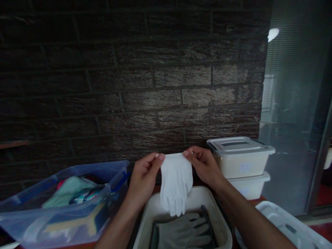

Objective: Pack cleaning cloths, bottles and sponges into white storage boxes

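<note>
A white glove (176,183) hangs fingers down between my two hands, its cuff stretched along the top. My left hand (145,171) pinches the cuff's left corner between thumb and fingers. At the right corner, my right hand (203,164) grips it the same way. Below the glove stands an uncovered whitish bin (225,230). Grey work gloves (181,233) lie inside it, with darker edges showing around them. Whether the white glove is one or a pair laid together, I cannot tell.
To the left is a clear blue-tinted tub (15,221) holding cloths (70,190). Two lidded boxes (243,162) are stacked at the right, near a glass panel (287,155). A white lid (290,224) lies at the lower right. Behind everything rises a dark brick wall (166,93).
</note>
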`<state>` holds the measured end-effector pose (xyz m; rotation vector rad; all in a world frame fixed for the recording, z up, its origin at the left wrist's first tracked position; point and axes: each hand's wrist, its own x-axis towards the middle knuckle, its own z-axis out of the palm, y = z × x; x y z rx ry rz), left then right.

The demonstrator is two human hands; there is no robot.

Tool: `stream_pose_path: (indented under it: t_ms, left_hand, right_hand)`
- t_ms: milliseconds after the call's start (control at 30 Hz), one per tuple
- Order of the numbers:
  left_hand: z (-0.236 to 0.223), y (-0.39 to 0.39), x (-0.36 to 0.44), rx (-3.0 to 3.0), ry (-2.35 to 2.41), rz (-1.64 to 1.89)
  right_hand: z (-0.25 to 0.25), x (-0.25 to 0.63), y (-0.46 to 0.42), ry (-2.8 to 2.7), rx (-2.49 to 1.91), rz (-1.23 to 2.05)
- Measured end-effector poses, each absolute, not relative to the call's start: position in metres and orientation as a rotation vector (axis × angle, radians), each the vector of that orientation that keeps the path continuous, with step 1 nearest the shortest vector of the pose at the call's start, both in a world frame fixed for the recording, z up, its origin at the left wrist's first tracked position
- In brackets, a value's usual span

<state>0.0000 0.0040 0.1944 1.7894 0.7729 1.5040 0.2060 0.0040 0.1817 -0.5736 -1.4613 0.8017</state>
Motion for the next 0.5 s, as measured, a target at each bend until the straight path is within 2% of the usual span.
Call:
stream_pose_path:
  t_ms: [167,267,500]
  left_hand:
    - [0.187,-0.004,0.018,1.819,0.755,1.553]
    - [0.184,-0.006,0.02,1.854,0.806,1.633]
    - [0.182,-0.003,0.011,1.95,0.954,1.682]
  right_hand:
    - [0.178,0.188,0.002,-1.469,-0.523,1.066]
    - [0.176,0.185,0.002,-1.511,-0.517,1.113]
    - [0.178,0.191,-0.003,-1.382,-0.691,0.715]
